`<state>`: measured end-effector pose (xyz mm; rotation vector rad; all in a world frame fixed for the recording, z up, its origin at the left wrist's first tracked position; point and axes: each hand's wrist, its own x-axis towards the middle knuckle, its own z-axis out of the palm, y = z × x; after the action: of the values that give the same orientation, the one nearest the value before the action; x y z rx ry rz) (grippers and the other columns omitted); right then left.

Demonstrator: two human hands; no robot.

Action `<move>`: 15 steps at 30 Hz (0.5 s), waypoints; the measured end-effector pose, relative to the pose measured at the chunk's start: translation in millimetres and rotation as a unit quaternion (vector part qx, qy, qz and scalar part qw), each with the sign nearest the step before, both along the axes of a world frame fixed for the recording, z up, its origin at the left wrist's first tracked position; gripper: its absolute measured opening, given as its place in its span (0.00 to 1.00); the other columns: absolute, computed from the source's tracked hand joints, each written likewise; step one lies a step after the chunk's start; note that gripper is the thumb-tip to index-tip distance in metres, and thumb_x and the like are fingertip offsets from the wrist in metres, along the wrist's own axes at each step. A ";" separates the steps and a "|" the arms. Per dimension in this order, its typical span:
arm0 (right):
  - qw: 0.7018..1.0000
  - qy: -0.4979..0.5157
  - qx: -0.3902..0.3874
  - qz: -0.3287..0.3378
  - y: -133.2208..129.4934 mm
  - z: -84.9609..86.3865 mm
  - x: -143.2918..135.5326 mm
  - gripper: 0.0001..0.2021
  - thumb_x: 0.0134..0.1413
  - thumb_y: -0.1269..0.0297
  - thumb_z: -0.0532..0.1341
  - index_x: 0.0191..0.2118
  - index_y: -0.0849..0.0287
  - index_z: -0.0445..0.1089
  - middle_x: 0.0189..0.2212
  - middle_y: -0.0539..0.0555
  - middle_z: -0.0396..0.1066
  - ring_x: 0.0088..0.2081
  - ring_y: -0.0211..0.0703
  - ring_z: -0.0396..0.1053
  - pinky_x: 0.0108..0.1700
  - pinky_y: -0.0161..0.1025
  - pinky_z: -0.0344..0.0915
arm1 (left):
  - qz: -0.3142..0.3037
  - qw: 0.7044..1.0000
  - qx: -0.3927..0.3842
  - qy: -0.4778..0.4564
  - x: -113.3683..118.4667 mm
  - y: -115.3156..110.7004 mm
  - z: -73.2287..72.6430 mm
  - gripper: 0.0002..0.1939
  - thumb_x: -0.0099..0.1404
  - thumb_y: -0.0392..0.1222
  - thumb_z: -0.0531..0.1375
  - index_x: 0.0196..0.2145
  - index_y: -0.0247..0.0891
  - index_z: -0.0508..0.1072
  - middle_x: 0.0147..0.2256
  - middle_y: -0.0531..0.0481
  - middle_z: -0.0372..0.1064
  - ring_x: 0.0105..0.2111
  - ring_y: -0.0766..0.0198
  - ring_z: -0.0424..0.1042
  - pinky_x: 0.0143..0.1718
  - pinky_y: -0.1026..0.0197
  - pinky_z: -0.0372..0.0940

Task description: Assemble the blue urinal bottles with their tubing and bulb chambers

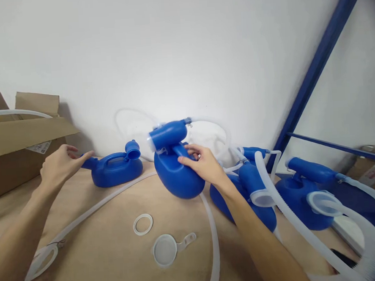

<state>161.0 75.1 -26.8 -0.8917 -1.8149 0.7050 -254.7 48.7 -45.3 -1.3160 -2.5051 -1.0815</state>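
My right hand (199,159) is closed round the handle of a blue plastic urinal bottle (180,181), lifted and tilted above the table. A blue funnel-shaped piece (169,134) is attached on top of it. My left hand (60,163) pinches the neck end of another blue urinal bottle (116,172), lying on the table at the left; its fingertips are partly hidden. In front of both lie a white ring (143,224) and a translucent round cap (165,250) with a strap. A white hose (96,207) curves across the table.
More blue bottles (305,203) with hoses crowd the right side. A ribbed white hose (287,206) arches over them. An open cardboard box (23,163) stands at the left. A white wall (169,52) rises behind, and a blue metal post (316,60) slants at the right.
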 end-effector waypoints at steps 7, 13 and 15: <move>0.983 0.182 0.024 -0.014 50.0 10.1 -39.0 0.26 0.49 0.48 0.71 0.50 0.57 0.74 0.29 0.49 0.75 0.31 0.40 0.68 0.37 0.37 0.64 | -0.166 0.980 0.036 -0.108 -42.4 24.1 -52.9 0.46 0.56 0.62 0.66 0.64 0.36 0.58 0.66 0.32 0.61 0.62 0.44 0.66 0.60 0.48 0.64; 0.979 0.191 -0.020 -0.062 117.4 -0.7 -82.7 0.29 0.43 0.43 0.71 0.47 0.57 0.73 0.32 0.52 0.76 0.37 0.45 0.73 0.40 0.39 0.66 | -0.201 0.976 0.028 -0.080 -33.6 25.3 -53.6 0.40 0.49 0.57 0.69 0.57 0.42 0.67 0.53 0.42 0.73 0.54 0.45 0.71 0.56 0.49 0.66; 0.980 0.183 -0.035 -0.068 131.2 -6.9 -93.3 0.31 0.43 0.41 0.70 0.49 0.57 0.72 0.33 0.52 0.76 0.37 0.46 0.73 0.41 0.40 0.67 | -0.199 0.977 0.030 -0.076 -31.2 20.7 -50.7 0.32 0.52 0.57 0.67 0.51 0.42 0.70 0.48 0.46 0.75 0.50 0.47 0.73 0.53 0.51 0.67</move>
<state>67.7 206.4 -33.7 -0.8590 -1.3974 0.7928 -285.8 69.3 -95.9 -1.8339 -2.3418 -1.3685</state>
